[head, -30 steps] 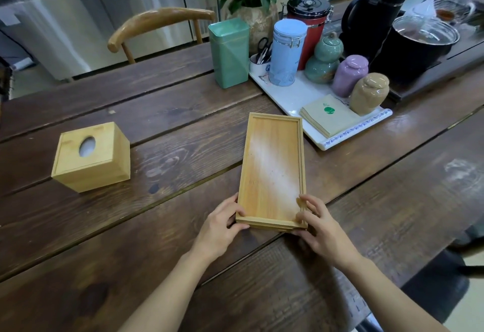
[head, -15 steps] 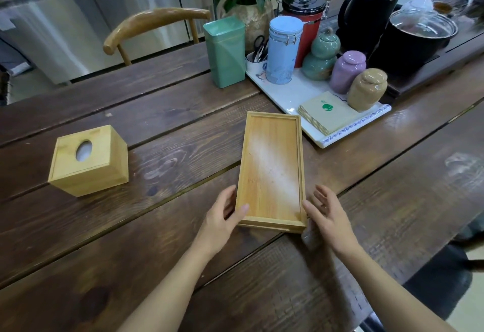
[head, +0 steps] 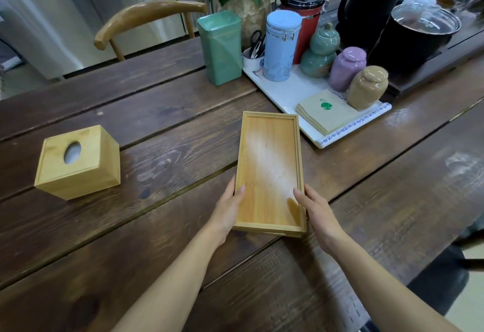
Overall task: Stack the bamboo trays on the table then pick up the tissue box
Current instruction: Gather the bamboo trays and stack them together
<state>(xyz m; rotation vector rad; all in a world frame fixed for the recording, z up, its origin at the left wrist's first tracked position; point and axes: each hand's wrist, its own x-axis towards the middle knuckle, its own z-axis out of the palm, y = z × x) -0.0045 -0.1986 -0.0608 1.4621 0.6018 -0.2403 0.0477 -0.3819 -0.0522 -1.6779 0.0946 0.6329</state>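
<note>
The bamboo trays lie stacked in the middle of the dark wooden table, long side pointing away from me; a second edge shows under the near rim. My left hand grips the stack's left side, thumb over the rim. On the right side sits my right hand, its thumb resting inside the top tray. The bamboo tissue box, with an oval hole on top, stands apart at the left, well away from both hands.
A white tray at the back right carries paper napkins, several jars and a blue canister. A green tin stands beside it. Black kettle and pot are further right. A wooden chair is behind the table.
Both hands left the tray's near corners, opened briefly, then slid forward along the long sides and closed on them. The trays and tissue box stayed put.
</note>
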